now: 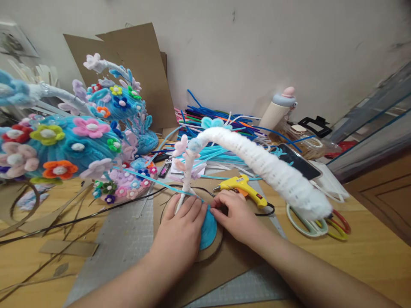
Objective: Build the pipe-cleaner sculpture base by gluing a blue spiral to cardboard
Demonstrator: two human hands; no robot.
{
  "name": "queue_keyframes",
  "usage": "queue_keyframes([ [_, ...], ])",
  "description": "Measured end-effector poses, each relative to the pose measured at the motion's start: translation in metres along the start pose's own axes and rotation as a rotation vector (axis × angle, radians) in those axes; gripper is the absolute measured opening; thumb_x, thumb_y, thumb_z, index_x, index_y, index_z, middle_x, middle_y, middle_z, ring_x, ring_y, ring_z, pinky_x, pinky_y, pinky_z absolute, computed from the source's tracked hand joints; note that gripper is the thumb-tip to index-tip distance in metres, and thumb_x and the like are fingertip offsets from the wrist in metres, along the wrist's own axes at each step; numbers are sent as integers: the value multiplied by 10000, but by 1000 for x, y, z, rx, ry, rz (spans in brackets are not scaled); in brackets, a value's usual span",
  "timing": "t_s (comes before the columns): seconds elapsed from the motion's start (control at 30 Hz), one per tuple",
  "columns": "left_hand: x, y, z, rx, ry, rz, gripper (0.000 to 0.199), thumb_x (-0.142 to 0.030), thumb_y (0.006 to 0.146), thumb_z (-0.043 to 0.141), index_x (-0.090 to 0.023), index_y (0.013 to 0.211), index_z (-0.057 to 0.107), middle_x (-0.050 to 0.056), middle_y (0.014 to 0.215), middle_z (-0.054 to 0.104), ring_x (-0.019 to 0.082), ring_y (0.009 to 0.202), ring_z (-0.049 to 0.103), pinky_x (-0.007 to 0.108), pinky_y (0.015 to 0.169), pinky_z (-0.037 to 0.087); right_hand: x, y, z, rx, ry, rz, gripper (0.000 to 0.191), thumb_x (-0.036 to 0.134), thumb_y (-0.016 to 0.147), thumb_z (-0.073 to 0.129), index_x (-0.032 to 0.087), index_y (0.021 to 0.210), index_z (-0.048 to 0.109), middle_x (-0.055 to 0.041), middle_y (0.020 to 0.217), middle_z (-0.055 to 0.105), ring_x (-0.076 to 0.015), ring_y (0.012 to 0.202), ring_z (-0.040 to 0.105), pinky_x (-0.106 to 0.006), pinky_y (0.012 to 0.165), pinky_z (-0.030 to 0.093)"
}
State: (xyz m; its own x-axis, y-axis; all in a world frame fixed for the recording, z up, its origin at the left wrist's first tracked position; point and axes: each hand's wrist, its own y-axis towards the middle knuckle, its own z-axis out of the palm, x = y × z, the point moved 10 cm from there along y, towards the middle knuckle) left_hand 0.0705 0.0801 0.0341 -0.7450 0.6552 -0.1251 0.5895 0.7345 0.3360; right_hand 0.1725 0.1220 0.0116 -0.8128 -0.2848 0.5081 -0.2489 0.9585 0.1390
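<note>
A round cardboard base (208, 256) partly covered with coiled blue pipe cleaner (208, 233) lies in front of me. My left hand (183, 224) holds it down, thumb beside the white stem (189, 169) and fingers across the coil. At the coil's right edge, the thumb and fingertips of my right hand (233, 214) pinch together, where a light blue pipe cleaner strand (154, 180) appears to lead; its end is hidden. From the stem, a thick white fuzzy-wrapped arch (253, 162) curves over to the right, above my right hand. Pink petals (180, 146) sit on the stem.
A yellow glue gun (242, 185) lies beyond my right hand, with scissors (308, 222) farther right. Flower-covered blue craft pieces (77, 147) stand at left. Pipe cleaners (218, 124), a phone (298, 160) and a bottle (276, 111) are behind. A black cable (96, 209) crosses the table.
</note>
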Motion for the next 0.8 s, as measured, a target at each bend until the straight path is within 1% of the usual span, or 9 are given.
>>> queue_keyframes([
  [0.07,0,0,1,9,3,0,397,-66,863,424,-204,1194,595,40,1219,645,215,1223,497,463,1097,188,-1,1,1,14,-16,-16,97,225,847,606,181,760,604,-26,822,624,-175,809,564,-335,731,420],
  [0.2,1,0,3,13,10,-1,397,-69,870,415,-191,1209,581,44,1240,633,204,1218,498,451,1099,187,-5,2,7,39,-50,-38,225,353,918,563,149,1002,611,-46,988,624,-157,853,598,-346,768,508],
  [0.3,0,0,2,-5,20,12,387,-84,880,409,-181,1212,581,54,1246,631,207,1220,493,446,1102,179,-9,3,10,45,-69,-43,277,363,930,551,151,1104,589,-63,1072,616,-165,894,613,-360,783,533],
  [0.37,-1,-1,1,-18,28,19,379,-100,889,408,-176,1218,580,62,1242,633,212,1218,493,447,1101,177,-9,3,11,43,-77,-45,262,358,931,550,152,1086,595,-59,1053,621,-158,874,614,-349,769,535],
  [0.43,-1,-2,0,-26,34,20,374,-110,894,410,-168,1222,580,69,1232,638,215,1211,497,447,1098,181,-7,4,10,36,-80,-50,236,353,926,557,147,1029,607,-44,987,627,-144,829,607,-329,743,527],
  [0.57,-1,-2,0,-32,31,20,373,-107,894,408,-171,1215,587,65,1215,647,214,1199,508,440,1091,193,1,5,6,9,-87,-62,127,273,885,594,166,831,636,-21,801,611,-145,742,573,-316,686,482],
  [0.63,-1,-1,0,-38,26,19,370,-110,898,406,-178,1211,591,63,1213,649,216,1197,511,439,1091,197,3,4,5,-5,-97,-63,131,252,871,598,177,769,636,-24,761,603,-152,727,563,-323,678,465],
  [0.7,-1,-1,0,-44,24,19,366,-112,901,405,-177,1207,594,67,1211,650,219,1197,512,442,1093,200,4,3,4,-14,-111,-61,147,293,882,594,166,820,632,-23,802,609,-151,747,571,-328,701,475],
  [0.8,-2,-1,0,-42,23,21,364,-112,900,406,-175,1205,595,70,1211,649,220,1199,510,446,1097,198,4,1,4,-23,-129,-60,239,373,918,557,146,972,611,-34,937,621,-146,810,592,-337,751,504],
])
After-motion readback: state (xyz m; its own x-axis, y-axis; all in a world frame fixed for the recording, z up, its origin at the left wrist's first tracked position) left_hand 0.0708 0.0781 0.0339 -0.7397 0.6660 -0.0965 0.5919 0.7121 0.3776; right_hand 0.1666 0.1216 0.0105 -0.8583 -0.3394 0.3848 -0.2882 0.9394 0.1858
